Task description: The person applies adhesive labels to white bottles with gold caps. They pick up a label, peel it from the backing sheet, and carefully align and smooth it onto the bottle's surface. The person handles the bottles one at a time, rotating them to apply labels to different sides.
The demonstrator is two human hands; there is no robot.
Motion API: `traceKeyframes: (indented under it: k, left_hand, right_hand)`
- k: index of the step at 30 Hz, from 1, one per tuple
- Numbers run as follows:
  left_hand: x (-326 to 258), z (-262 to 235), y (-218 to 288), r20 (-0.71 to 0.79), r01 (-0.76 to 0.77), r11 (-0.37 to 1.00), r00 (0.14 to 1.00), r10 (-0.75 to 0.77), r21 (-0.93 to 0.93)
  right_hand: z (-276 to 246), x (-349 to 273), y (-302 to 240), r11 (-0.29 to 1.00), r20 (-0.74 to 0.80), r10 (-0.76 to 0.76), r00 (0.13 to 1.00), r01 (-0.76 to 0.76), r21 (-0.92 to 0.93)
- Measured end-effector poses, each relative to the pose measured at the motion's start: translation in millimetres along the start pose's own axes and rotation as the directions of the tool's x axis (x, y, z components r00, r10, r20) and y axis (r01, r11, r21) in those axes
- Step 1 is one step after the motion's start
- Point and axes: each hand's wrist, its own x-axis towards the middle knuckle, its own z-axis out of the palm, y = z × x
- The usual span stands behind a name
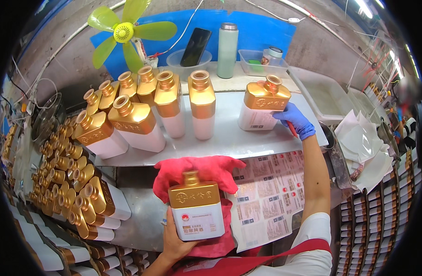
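Observation:
A gold-and-white bottle with a printed front stands upright close to me, with my bare left hand wrapped round its lower left side. Behind and under it lies a red cloth. My right hand, in a blue glove, grips the right side of another gold-shouldered bottle on the raised metal shelf. A thin red stick-like thing shows under that palm; its kind is hidden. Printed label sheets lie below my right forearm.
Several gold-and-white bottles stand on the shelf's left, and many more crowd the far left. At the back are a green fan, a phone, a flask and plastic tubs. White sheets lie right.

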Motion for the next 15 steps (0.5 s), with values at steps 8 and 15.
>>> traceKeyframes:
  k: [8, 15]
  left_hand:
    - [0.6, 2.8, 3.6, -0.028, -0.004, 1.0, 1.0, 0.004, -0.001]
    - [2.1, 3.8, 6.1, -0.052, -0.059, 0.998, 0.997, 0.06, 0.01]
  right_hand:
    - [40.4, -49.4, -17.2, 0.97, -0.258, 0.049, 0.965, 0.016, 0.243]
    - [51.2, -87.2, 6.6, 0.961, -0.416, -0.092, 0.904, 0.19, 0.199]
